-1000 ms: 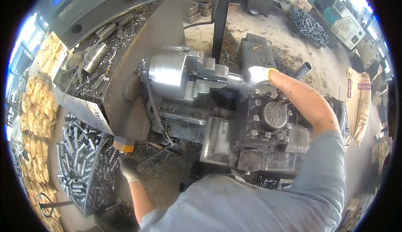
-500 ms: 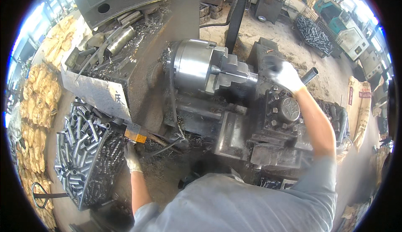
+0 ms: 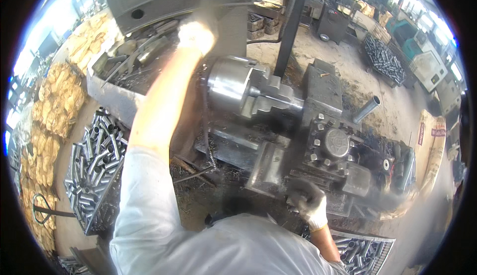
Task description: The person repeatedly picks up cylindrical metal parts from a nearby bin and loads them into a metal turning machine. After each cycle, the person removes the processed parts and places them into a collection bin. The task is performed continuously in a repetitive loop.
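Observation:
My left hand [image 3: 198, 34], gloved in white, is raised in front of the grey machine housing [image 3: 231, 29]. Glare and motion smear its fingers. My right hand [image 3: 309, 204], in a white glove with a dark palm, is low beside the lathe carriage [image 3: 268, 168]. Its fingers look curled, and whatever they grip is hidden. Between my hands sits the lathe chuck [image 3: 229, 83] with stepped jaws [image 3: 273, 96]. A shiny metal piece [image 3: 297, 103] shows at the jaws. The bolted tool post [image 3: 337, 142] stands to the right, with a steel tube [image 3: 366, 109] sticking up behind it.
A bin of cut steel tubes [image 3: 94, 163] stands at left, another tube tray [image 3: 360, 252] at lower right. Tan sacks [image 3: 59, 93] are stacked far left. A dark post [image 3: 288, 41] rises behind the chuck. A heaped cart [image 3: 382, 59] stands far right.
My left hand has risen from beside the tube bin to the machine housing. My right hand has come back from behind the tool post to the carriage's near side. The view has shifted slightly.

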Motion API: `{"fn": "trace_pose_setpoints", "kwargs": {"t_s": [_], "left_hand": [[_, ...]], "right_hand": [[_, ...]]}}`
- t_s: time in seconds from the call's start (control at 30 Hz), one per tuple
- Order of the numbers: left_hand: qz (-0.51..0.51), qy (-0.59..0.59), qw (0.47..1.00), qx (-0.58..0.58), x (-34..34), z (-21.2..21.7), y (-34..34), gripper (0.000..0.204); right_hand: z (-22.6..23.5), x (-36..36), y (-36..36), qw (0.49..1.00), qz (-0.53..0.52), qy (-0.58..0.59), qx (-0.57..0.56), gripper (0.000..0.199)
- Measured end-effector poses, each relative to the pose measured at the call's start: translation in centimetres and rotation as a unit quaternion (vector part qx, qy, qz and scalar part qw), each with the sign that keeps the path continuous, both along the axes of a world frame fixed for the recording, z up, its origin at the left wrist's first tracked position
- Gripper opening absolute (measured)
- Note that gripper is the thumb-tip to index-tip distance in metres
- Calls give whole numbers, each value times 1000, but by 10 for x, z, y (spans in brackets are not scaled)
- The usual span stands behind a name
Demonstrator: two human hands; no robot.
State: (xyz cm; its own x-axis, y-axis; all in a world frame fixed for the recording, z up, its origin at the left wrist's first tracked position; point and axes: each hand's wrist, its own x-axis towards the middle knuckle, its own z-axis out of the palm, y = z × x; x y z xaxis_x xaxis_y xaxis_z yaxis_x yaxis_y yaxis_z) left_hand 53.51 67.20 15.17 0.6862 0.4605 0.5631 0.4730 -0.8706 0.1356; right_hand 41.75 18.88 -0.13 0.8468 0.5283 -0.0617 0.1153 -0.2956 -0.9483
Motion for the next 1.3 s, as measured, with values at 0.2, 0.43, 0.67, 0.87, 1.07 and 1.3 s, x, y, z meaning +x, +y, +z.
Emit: {"fn": "trace_pose_setpoints", "kwargs": {"t_s": [0.2, 0.43, 0.67, 0.87, 1.07, 1.3], "left_hand": [[-15, -66, 998, -19, 18, -3, -10, 81], [-177, 58, 952, -242, -240, -209, -177, 15], [621, -228, 638, -394, -771, -423, -401, 35], [771, -635, 12, 38, -1026, -440, -807, 45], [842, -429, -264, 195, -961, -396, -965, 59], [970, -131, -186, -86, -936, -395, -999, 54]], "right_hand": [[-43, -8, -18, 996, 64, 45, -46, 32], [-98, -21, 54, 946, 311, -94, 9, 32], [-170, -162, 141, 836, 477, 217, -161, 33], [-232, -376, 203, 662, 690, 110, -270, 33], [-249, -542, 236, 524, 806, 36, -272, 32], [-248, -625, 266, 294, 912, -243, -153, 43]]}}
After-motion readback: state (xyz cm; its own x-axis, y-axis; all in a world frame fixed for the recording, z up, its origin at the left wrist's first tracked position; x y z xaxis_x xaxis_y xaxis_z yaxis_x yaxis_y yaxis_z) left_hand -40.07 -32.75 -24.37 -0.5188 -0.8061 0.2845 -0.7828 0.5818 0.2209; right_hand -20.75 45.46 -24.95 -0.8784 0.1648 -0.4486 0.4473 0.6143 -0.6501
